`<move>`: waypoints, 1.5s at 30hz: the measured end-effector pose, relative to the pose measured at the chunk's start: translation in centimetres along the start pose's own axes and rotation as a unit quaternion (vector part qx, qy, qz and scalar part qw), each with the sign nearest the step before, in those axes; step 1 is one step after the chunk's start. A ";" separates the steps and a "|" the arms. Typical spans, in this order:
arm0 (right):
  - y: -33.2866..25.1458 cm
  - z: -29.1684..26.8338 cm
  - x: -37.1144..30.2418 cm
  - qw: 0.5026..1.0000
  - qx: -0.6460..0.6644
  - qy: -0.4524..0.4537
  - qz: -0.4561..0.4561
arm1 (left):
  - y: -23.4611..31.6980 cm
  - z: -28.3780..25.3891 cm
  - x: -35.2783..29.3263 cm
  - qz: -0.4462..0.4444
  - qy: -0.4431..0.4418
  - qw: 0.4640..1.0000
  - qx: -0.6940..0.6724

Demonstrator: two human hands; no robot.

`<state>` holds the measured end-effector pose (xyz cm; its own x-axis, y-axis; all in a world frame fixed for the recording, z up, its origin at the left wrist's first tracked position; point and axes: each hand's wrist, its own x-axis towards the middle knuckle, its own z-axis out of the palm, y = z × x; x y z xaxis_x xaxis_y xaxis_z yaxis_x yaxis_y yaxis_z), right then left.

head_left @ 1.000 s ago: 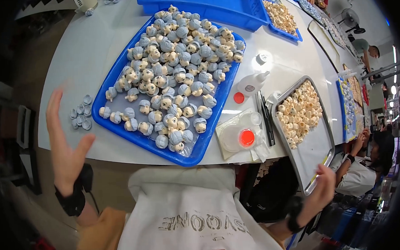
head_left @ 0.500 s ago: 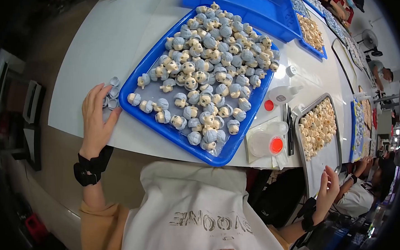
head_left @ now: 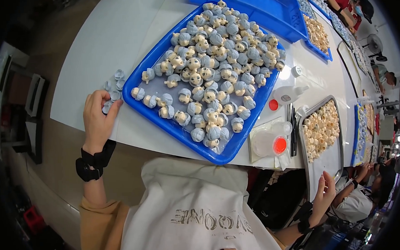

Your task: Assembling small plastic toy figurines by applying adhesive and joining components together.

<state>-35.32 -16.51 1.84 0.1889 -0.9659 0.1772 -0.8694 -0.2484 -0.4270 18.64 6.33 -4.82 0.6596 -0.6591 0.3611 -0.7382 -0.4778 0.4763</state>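
Note:
My left hand [head_left: 98, 119] is at the table's left edge, fingers curled and thumb bent round a small blue-grey cup-shaped piece [head_left: 115, 95]. More such hollow pieces [head_left: 119, 75] lie just beyond the fingertips. To the right of that hand stands a blue tray [head_left: 173, 132] holding many small doll heads [head_left: 195, 77] with blue-grey hair and cream faces. My right hand [head_left: 323, 194] hovers by the near end of a metal tray [head_left: 322, 166], fingers loosely bent and apart, with nothing visible in them. Cream-coloured hollow pieces [head_left: 320, 130] fill that tray's far part.
Between the trays are a clear jar with a red-orange centre [head_left: 280, 145], a red lid [head_left: 273, 105], a white bottle [head_left: 289, 93] and dark pen-like tools [head_left: 293, 133]. A blue bin [head_left: 257, 13] stands behind. Co-workers sit along the table at right.
My left hand's fingers have drawn in from a spread pose and curled round a piece. The right hand has shifted slightly toward me. The whole view has moved a little.

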 end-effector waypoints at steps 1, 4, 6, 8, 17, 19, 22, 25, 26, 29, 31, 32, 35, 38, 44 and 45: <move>0.1 0.0 0.0 1.000 0.003 0.000 -0.003 | 0.0 0.0 -0.1 0.009 0.010 1.000 0.010; 0.9 -0.1 0.3 1.000 0.007 -0.004 0.012 | -0.2 0.2 -0.7 -0.002 0.046 0.999 -0.006; 1.2 -0.5 1.2 1.000 -0.003 -0.021 0.012 | -0.2 0.3 -0.8 0.014 0.042 0.999 -0.002; 2.0 -1.3 2.2 0.999 -0.011 -0.050 0.003 | -0.4 0.4 -0.9 0.023 0.036 0.999 -0.003; 8.6 -0.9 7.6 0.990 0.072 -0.117 0.019 | -3.8 -0.9 -3.1 -0.198 0.131 0.925 -0.297; 8.4 -1.3 8.4 0.990 0.066 -0.128 0.012 | 0.1 -4.7 -3.3 -0.233 -0.001 0.751 -0.617; 8.8 -1.9 9.8 0.993 0.071 -0.093 0.013 | 5.4 -5.2 -4.5 -0.149 -0.226 0.555 -0.787; 9.4 -1.0 11.8 0.997 0.044 -0.043 -0.054 | 9.5 -1.6 -5.2 -0.156 -0.370 0.446 -0.800; 9.3 -0.2 12.7 0.993 0.020 -0.024 -0.117 | 11.0 -0.8 -5.9 -0.171 -0.385 0.451 -0.787; 8.7 2.7 14.8 0.995 -0.021 -0.046 -0.084 | 13.6 0.3 -6.9 -0.264 -0.453 0.512 -0.681; 8.8 3.2 14.9 0.995 -0.042 -0.028 -0.086 | 14.8 1.1 -6.7 -0.262 -0.506 0.468 -0.675; 9.1 2.6 14.6 0.993 -0.054 -0.028 -0.101 | 15.3 1.2 -6.4 -0.266 -0.525 0.446 -0.674; 8.6 0.9 12.6 0.990 -0.080 0.021 -0.113 | 15.8 1.4 -6.0 -0.257 -0.554 0.433 -0.663; 3.6 -0.3 9.1 0.993 0.068 0.072 -0.065 | 16.0 1.1 -5.6 -0.233 -0.562 0.483 -0.630; -14.7 3.4 -1.8 0.771 0.523 -0.155 -0.327 | 16.9 1.4 -5.5 -0.215 -0.594 0.467 -0.619; -15.8 3.7 -1.9 0.735 0.528 -0.223 -0.362 | 17.0 1.4 -5.8 -0.193 -0.583 0.499 -0.612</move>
<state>-20.25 -10.98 4.94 0.7634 -0.4220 0.4890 0.3270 -0.4005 -0.8560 2.06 1.21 0.03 -0.3375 -0.8862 -0.3174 0.5219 -0.4567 0.7204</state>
